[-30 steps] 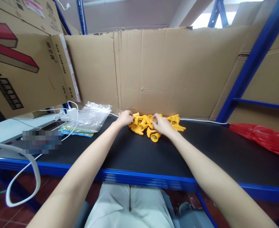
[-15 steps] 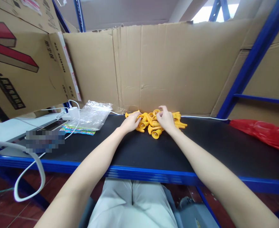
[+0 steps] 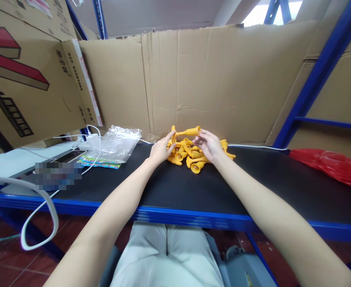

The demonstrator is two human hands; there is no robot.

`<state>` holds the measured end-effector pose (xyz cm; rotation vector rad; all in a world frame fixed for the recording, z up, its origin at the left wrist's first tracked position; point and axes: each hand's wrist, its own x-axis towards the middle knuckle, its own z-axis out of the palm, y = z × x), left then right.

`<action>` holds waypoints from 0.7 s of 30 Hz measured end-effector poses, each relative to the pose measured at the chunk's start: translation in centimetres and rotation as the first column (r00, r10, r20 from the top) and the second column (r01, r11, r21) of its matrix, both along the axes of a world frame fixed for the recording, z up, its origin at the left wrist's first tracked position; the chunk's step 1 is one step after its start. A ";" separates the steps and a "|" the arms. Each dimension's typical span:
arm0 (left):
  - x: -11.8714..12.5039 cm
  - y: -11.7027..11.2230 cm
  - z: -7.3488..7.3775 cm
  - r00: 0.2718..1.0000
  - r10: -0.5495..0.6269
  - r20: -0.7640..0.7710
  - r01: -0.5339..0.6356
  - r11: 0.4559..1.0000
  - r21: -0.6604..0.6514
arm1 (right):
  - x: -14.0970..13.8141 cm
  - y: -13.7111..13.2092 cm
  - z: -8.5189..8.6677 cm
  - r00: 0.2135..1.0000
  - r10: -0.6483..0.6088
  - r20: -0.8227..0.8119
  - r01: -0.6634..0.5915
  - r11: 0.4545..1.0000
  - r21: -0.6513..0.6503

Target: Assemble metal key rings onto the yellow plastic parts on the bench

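A heap of yellow plastic horn-shaped pieces (image 3: 197, 154) lies at the back of the black shelf top (image 3: 175, 187), against a cardboard wall. One yellow piece (image 3: 186, 132) is lifted just above the heap, lying crosswise. My left hand (image 3: 161, 149) pinches its left end. My right hand (image 3: 208, 144) curls its fingers at its flared right end. Both forearms reach forward over the shelf.
A clear plastic bag (image 3: 115, 144) lies left of the heap over a colourful printed sheet (image 3: 99, 163). White cables and a charger (image 3: 89, 140) sit further left. A red plastic bag (image 3: 330, 167) lies at the right. Cardboard (image 3: 223, 79) walls the back; blue rack posts (image 3: 315, 79) stand right.
Both hands were flat in the yellow heap; now they have raised one yellow piece out of it and hold it between them.
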<state>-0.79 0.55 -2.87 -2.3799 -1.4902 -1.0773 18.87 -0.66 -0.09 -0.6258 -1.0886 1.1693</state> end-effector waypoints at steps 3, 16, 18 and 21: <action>0.1 -0.2 0.2 1.000 -0.028 0.010 0.028 1.000 0.002 | 0.6 0.1 -0.1 0.996 0.085 -0.018 -0.085 0.996 -0.037; -0.3 -0.3 0.9 0.985 0.164 -0.054 -0.161 0.986 0.051 | 1.2 0.3 -0.4 0.944 0.020 0.330 0.045 0.981 -0.188; -0.3 -0.4 1.0 0.984 0.162 -0.072 -0.158 0.986 0.059 | 1.0 0.2 -0.5 0.906 -0.052 0.419 0.129 0.979 -0.159; -0.2 -0.4 1.0 0.984 0.152 -0.091 -0.145 0.987 0.073 | 0.7 0.0 -0.6 0.865 -0.069 0.497 0.169 0.973 -0.159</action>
